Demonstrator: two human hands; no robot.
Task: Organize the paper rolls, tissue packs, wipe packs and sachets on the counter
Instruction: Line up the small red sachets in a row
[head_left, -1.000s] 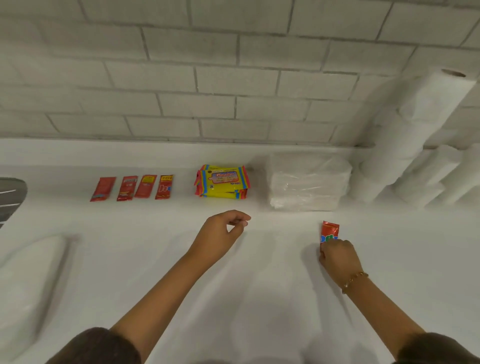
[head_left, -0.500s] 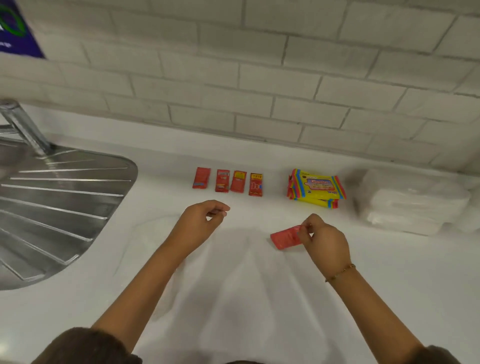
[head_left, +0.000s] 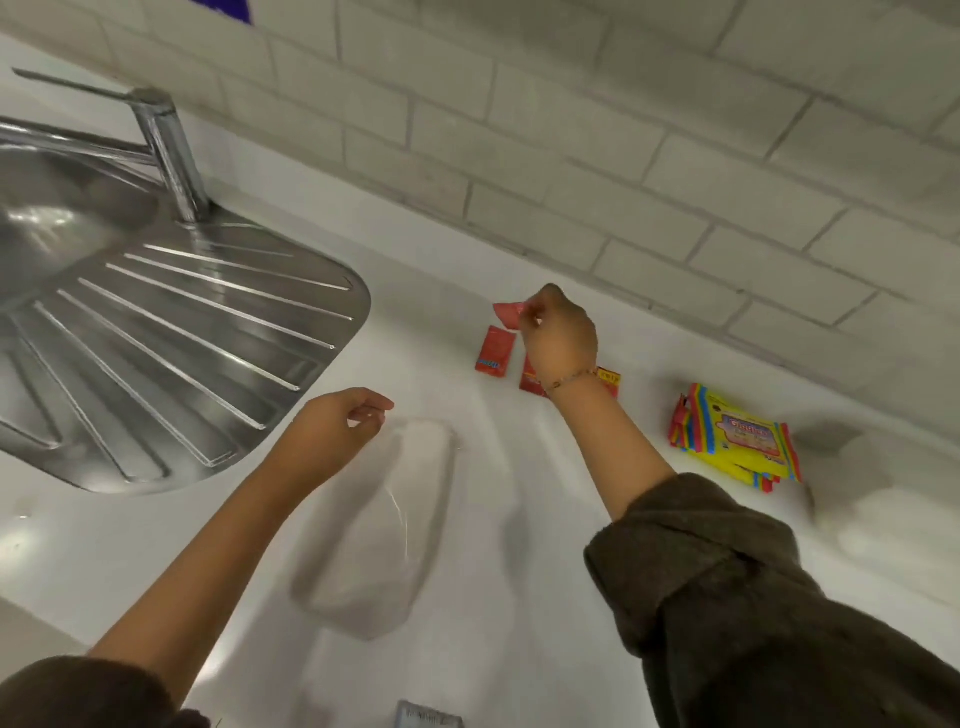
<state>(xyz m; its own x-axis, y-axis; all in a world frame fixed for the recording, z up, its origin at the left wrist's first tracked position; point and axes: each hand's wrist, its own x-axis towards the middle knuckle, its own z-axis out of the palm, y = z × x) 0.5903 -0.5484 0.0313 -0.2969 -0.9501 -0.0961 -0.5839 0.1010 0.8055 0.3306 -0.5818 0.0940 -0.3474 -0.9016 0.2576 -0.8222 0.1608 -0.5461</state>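
Observation:
My right hand (head_left: 560, 338) pinches a red sachet (head_left: 508, 313) above the left end of the sachet row by the wall. One red sachet (head_left: 494, 352) of that row lies in full view on the white counter (head_left: 519, 519); my wrist partly hides the others (head_left: 609, 378). A yellow wipe pack stack (head_left: 737, 439) with striped edges lies to the right. A clear tissue pack (head_left: 384, 525) lies in front of me, blurred. My left hand (head_left: 337, 431) hovers over its far end, fingers loosely curled and holding nothing.
A steel sink (head_left: 67, 218) with a ribbed drainboard (head_left: 171, 353) and a tap (head_left: 166, 140) fills the left. A white brick wall (head_left: 623, 156) runs behind. A white wrapped tissue bundle (head_left: 893, 519) sits blurred at the right edge. A small grey item (head_left: 428, 717) shows at the bottom.
My right hand lifted the red sachet off the counter and carried it left and back, to the left end of the sachet row. The view swung left; the paper rolls left the frame.

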